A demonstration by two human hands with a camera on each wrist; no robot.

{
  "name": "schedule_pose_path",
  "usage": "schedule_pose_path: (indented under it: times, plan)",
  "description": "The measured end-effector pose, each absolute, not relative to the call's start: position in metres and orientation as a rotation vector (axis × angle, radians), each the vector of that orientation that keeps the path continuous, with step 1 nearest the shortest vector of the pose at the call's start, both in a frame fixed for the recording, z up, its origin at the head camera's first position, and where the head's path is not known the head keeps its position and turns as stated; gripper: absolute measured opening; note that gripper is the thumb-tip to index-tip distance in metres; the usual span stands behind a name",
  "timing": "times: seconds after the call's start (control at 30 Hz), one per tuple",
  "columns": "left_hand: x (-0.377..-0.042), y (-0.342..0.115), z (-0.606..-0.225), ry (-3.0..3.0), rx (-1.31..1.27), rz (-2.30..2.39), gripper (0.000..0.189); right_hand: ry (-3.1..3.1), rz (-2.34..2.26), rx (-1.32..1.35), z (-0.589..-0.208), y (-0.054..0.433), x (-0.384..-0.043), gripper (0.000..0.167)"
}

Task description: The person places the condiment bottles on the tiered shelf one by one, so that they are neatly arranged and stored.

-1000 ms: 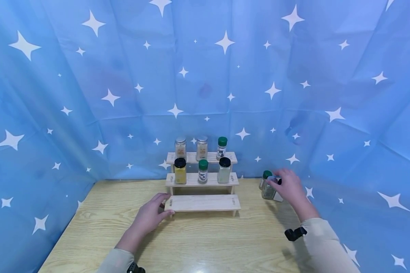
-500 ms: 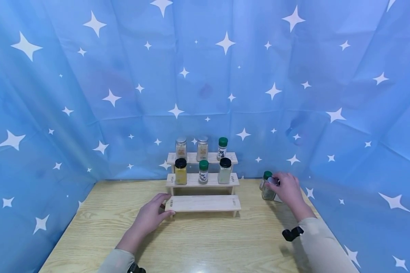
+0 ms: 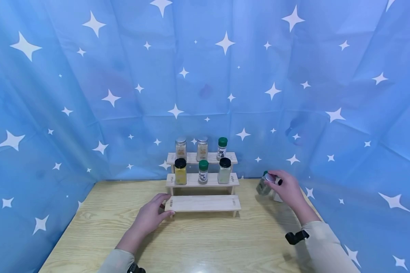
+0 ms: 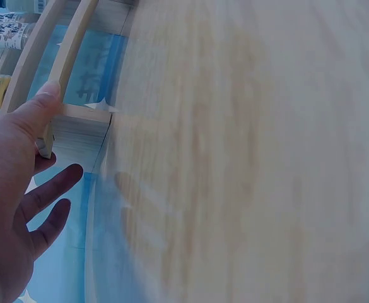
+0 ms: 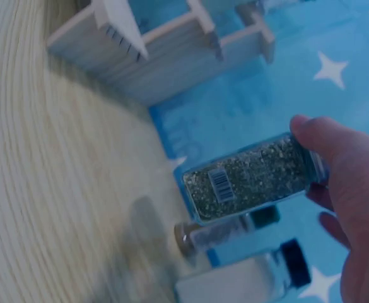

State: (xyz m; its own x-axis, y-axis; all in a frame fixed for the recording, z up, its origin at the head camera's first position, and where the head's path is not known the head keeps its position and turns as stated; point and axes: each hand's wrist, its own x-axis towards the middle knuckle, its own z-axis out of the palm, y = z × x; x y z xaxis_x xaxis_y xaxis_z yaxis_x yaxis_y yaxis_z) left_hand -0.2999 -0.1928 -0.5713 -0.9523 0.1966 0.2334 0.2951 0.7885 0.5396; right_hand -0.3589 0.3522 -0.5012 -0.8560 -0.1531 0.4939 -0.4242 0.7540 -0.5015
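Note:
My right hand [image 3: 287, 190] pinches the lid end of a square glass spice jar [image 5: 244, 180] with a silver lid, filled with green flakes and marked with a barcode. In the right wrist view the jar is tilted and its base is off the table. Over at the rack, my left hand [image 3: 149, 215] grips the left end of the lowest shelf of a three-tier wooden spice rack [image 3: 203, 203]. The thumb [image 4: 48, 93] lies on the board's edge in the left wrist view, and the other fingers reach behind and below it.
Just past the held jar stand a small green-capped bottle [image 5: 219, 232] and a black-capped jar of white contents [image 5: 228, 281]. Several jars occupy the rack's upper tiers, among them a yellow one [image 3: 180, 174]. A blue star-patterned curtain [image 3: 205, 94] hangs behind the wooden table [image 3: 205, 242].
My right hand has lifted the silver-lidded jar from the table and shifted it slightly left, so it now overlaps the green-capped bottle. My left hand stays on the rack.

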Motion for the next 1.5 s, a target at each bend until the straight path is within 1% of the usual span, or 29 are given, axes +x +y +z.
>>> schedule_pose_path:
  times: [0.4, 0.83, 1.07, 1.3, 1.5]
  plan:
    - [-0.299, -0.194, -0.571, -2.814, -0.403, -0.876, 0.067, -2.482, 1.112, 0.540, -0.478, 0.325, -0.346, 0.036]
    - [-0.299, -0.194, -0.569, -2.806, -0.418, -0.884, 0.067, -2.562, 1.156, 0.700, -0.453, 0.283, -0.323, 0.040]
    - [-0.299, -0.194, -0.570, -2.815, -0.416, -0.880, 0.067, -2.610, 1.115, 0.831, -0.451, 0.251, -0.323, 0.039]
    - [-0.299, -0.193, -0.571, -2.811, -0.401, -0.884, 0.066, -2.595, 1.115, 0.993, -0.446, 0.219, -0.327, 0.041]
    - [-0.299, -0.193, -0.571, -2.802, -0.398, -0.888, 0.065, -2.601, 1.165, 1.120, -0.443, 0.191, -0.331, 0.040]
